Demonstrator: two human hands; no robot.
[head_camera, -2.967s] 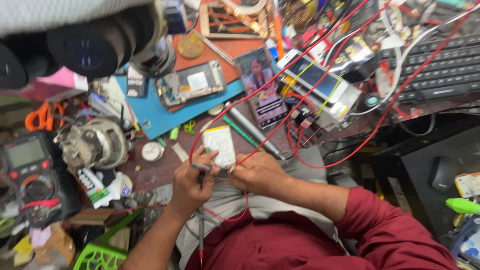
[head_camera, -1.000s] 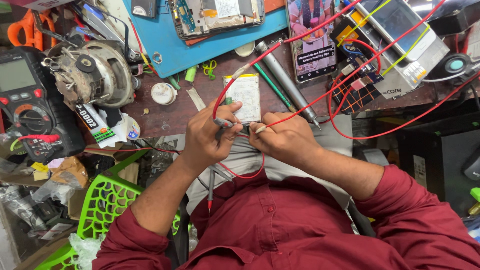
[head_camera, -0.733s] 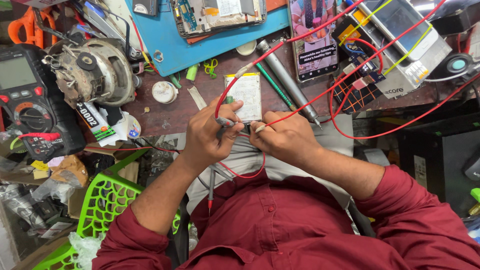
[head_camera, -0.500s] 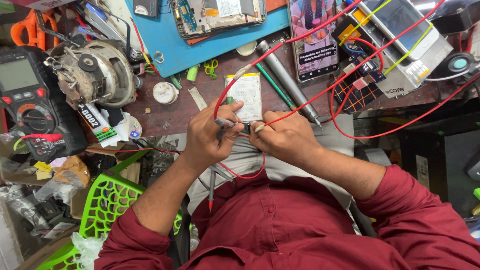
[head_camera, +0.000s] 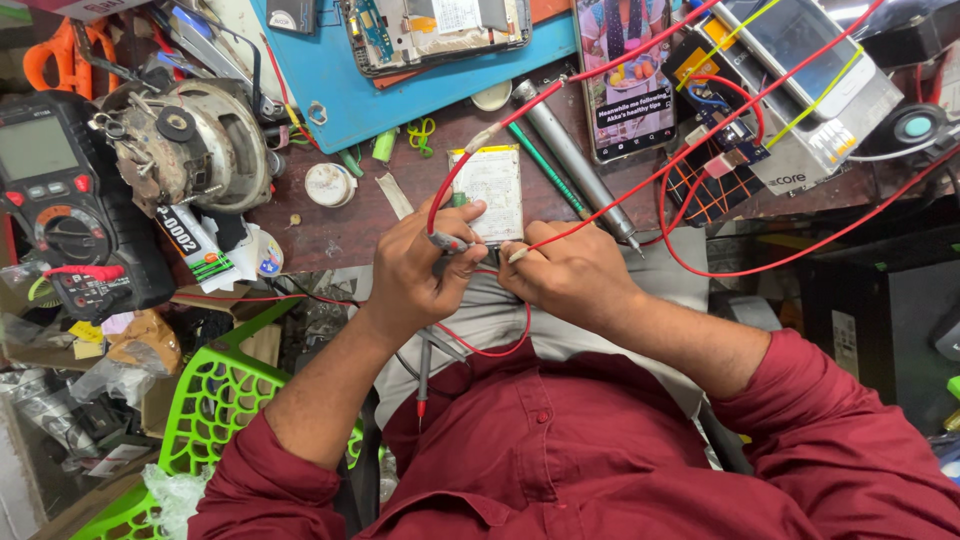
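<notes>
A flat white phone battery (head_camera: 490, 185) lies at the near edge of a brown workbench (head_camera: 340, 225). My left hand (head_camera: 415, 270) is closed around a grey probe or tool (head_camera: 447, 242) and its thumb rests on the battery's lower edge. My right hand (head_camera: 570, 275) pinches the end of a red wire (head_camera: 600, 225) just below the battery. A second red wire (head_camera: 450, 190) loops along the battery's left side. A red-tipped probe (head_camera: 423, 375) hangs below my left hand.
A black multimeter (head_camera: 60, 200) and a small motor (head_camera: 195, 145) sit at the left. A blue mat (head_camera: 420, 95) carries an opened phone. A lit phone (head_camera: 625, 75), a circuit board (head_camera: 715, 135) and a silver box (head_camera: 815, 90) stand right. A green basket (head_camera: 215, 410) is below.
Since three seconds ago the view has dropped and moved closer to the hands. Over the last second the hands and wires have hardly moved.
</notes>
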